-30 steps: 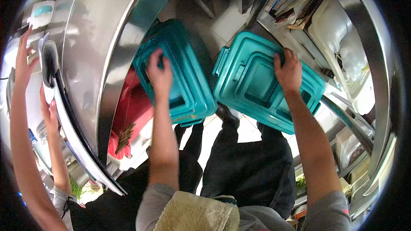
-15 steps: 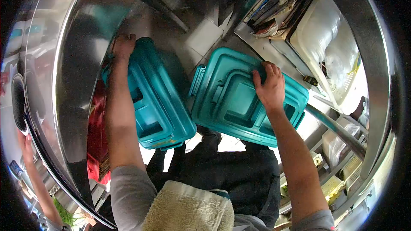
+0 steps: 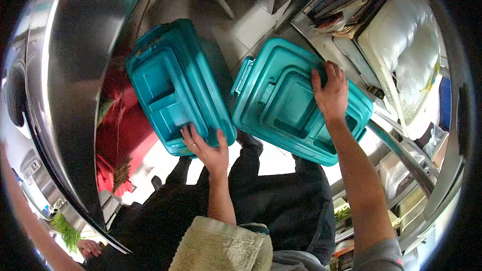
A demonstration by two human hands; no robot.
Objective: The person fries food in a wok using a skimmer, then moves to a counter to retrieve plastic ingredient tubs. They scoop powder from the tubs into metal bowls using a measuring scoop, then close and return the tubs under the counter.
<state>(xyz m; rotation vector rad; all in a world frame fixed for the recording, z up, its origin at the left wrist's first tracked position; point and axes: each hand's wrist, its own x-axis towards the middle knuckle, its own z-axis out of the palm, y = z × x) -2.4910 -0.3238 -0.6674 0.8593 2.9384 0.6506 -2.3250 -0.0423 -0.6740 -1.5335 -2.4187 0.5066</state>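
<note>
Two teal plastic storage bins with lids are in front of me, side by side at an angle. My left hand (image 3: pixel 208 153) lies on the near end of the left bin (image 3: pixel 168 90), fingers spread on its lid. At the far edge of the right bin (image 3: pixel 286 100) is my right hand (image 3: pixel 332 93), fingers curled over the rim and thumb on the lid. A latch handle (image 3: pixel 243 76) shows at this bin's left end. The undersides of both bins are hidden.
A steel counter (image 3: pixel 85 70) curves along the left, with red fabric (image 3: pixel 123 135) below it. To the right stand a white basket of plastic bags (image 3: pixel 401 60), a metal bar (image 3: pixel 401 155) and shelves. Another person's hand (image 3: pixel 89 248) appears at lower left.
My left hand has moved from the left bin's far end to its near end. The right hand stays at the same edge of the right bin. The view has shifted slightly.
</note>
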